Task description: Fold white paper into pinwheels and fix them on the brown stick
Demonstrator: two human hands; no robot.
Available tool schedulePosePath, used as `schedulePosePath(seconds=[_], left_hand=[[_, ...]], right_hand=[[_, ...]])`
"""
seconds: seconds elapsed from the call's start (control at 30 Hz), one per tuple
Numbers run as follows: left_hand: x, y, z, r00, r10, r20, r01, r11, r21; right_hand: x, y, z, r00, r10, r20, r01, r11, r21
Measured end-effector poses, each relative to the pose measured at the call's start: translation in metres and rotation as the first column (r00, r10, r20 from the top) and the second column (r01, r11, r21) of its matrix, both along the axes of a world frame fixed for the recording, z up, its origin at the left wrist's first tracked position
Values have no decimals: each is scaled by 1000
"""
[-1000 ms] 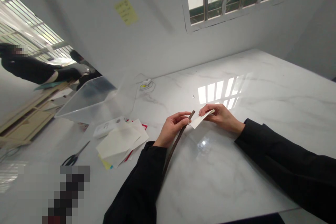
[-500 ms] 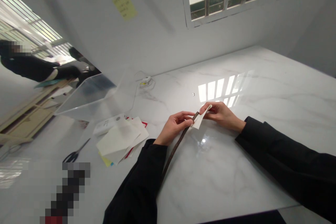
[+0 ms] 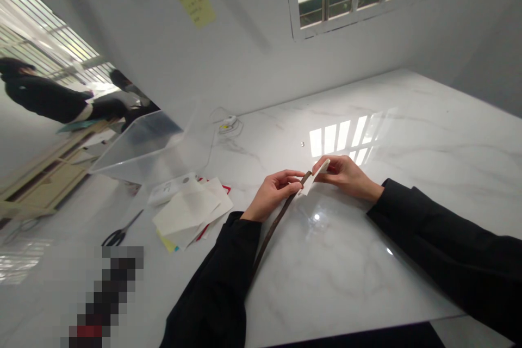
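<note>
Scissors [image 3: 123, 229] are lying on the bench [image 3: 346, 261], paper sheets [image 3: 185, 212] rightward. Left hand [image 3: 272, 194], nearly closed, is pinching a brown stick [image 3: 277, 222]; right hand [image 3: 346, 175], fingers curled, is gripping cream paper [image 3: 312, 184] at the stick's upper end.

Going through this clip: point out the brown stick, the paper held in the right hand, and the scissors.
Brown stick [image 3: 277, 221]: head view, middle of its visible length.
Held paper [image 3: 314, 181]: head view, its pale face.
Scissors [image 3: 124, 230]: head view, where handles meet blades.

L/R hands [image 3: 269, 194] [image 3: 348, 176] in pinch grip
</note>
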State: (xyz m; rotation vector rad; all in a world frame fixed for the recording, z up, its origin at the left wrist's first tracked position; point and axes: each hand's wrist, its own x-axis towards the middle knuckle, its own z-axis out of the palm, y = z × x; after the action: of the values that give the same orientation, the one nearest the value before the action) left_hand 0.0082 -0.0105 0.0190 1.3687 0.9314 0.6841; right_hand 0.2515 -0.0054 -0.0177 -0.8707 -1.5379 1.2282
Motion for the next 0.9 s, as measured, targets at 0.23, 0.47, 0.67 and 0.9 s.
schedulePosePath(seconds=[0.23,0.47,0.67,0.9], left_hand=[[1,-1,2,1000,-4,-4,4,1000,-2],[1,0,0,1000,-8,-3,8,1000,2],[0,0,0,1000,-13,-2,13,1000,-4],[0,0,0,1000,-7,1,7,1000,-8]], right_hand=[[0,-1,3,1000,-3,13,3,1000,-8],[-1,-1,5,1000,-6,5,7,1000,-20],[0,-1,4,1000,-7,23,7,1000,-4],[1,-1,4,1000,1,18,-1,1000,-1]])
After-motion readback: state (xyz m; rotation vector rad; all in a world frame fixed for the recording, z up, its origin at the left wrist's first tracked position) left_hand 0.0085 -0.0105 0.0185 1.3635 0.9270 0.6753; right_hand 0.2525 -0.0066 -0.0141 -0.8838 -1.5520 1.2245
